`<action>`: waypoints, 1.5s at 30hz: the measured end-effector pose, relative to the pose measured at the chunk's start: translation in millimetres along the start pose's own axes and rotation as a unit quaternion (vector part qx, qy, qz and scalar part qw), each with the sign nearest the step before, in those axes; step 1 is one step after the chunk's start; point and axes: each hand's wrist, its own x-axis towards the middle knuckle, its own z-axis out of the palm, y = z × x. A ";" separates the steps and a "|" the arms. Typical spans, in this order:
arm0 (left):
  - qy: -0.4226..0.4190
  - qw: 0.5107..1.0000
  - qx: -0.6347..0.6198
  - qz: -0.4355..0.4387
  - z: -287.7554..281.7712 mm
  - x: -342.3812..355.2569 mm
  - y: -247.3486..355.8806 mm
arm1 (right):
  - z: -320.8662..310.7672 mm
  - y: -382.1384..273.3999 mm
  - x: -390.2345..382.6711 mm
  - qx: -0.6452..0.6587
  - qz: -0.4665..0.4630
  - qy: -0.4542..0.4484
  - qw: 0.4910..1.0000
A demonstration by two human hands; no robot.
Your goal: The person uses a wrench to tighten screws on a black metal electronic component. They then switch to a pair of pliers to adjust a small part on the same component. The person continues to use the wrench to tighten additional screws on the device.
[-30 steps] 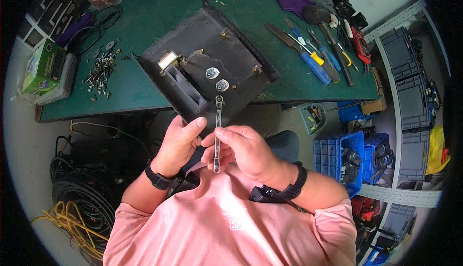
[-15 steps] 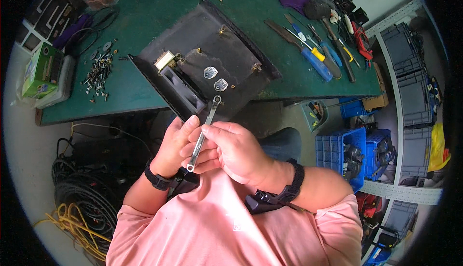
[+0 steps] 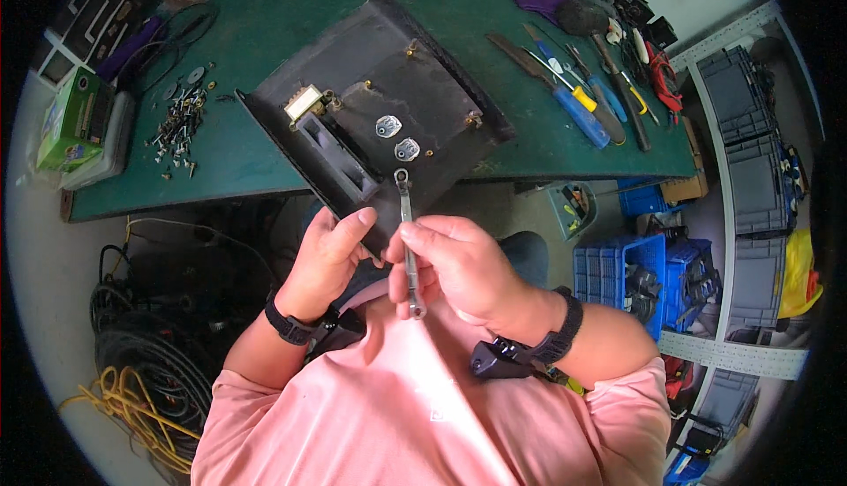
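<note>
The right hand [image 3: 472, 265] holds a slim silver metal wrench [image 3: 406, 207], the left hand [image 3: 325, 261] a black flanged panel [image 3: 419, 102] ahead.

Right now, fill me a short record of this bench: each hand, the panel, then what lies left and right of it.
Left hand: at the panel's near corner, grip partly hidden
Right hand: holding a wrench, one end over the panel
Panel: black, overhanging the front of the green bench
Left side: pile of screws, green box
Right side: blue-handled file, mallet
</note>
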 end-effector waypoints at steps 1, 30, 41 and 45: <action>-0.007 1.000 0.007 0.006 0.0 1.3 -1.2 | -3.6 0.0 -0.8 -0.012 -0.010 -0.005 1.000; 0.020 0.999 0.023 0.008 4.3 2.3 -0.7 | -45.9 -62.7 10.1 -0.443 -0.032 0.034 0.895; 0.024 1.000 0.014 0.006 6.9 5.0 -1.9 | -43.9 -71.9 13.3 -0.540 -0.046 0.053 0.839; 0.032 0.998 0.044 0.013 6.9 5.5 -2.5 | -43.5 -57.3 9.3 -0.428 0.005 0.069 0.901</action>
